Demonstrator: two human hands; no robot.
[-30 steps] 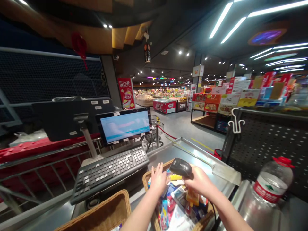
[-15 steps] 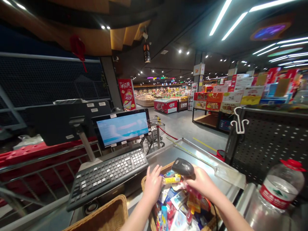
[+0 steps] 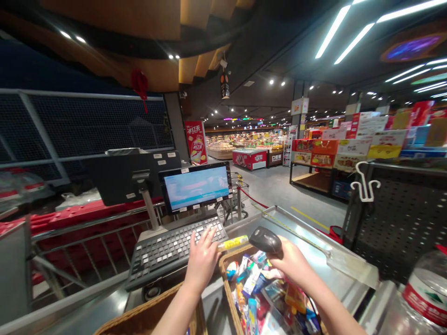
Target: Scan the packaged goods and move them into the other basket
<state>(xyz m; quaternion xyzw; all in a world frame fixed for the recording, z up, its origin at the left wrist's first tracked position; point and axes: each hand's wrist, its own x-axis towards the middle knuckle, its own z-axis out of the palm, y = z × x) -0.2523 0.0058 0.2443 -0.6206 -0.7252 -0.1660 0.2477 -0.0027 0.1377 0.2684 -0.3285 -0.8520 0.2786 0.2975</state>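
My left hand [image 3: 201, 257] holds a small yellow tube [image 3: 233, 242] between thumb and fingers, above the near edge of the black keyboard [image 3: 172, 250]. My right hand [image 3: 292, 263] is wrapped round a black barcode scanner [image 3: 266, 239], whose head points at the tube. Both hands hover over a wicker basket [image 3: 226, 286] packed with several colourful packets. A second wicker basket [image 3: 146, 312] lies at the lower left, under my left forearm.
A checkout screen [image 3: 196, 187] stands behind the keyboard, with a black customer display [image 3: 129, 177] to its left. The steel counter [image 3: 307, 242] runs to the right. A large water bottle [image 3: 422, 293] with a red label stands at the far right. Store shelves lie beyond.
My left hand lifted the yellow tube out of the basket and moved it left, over the keyboard's edge. The scanner stayed beside it. The camera turned to the left.
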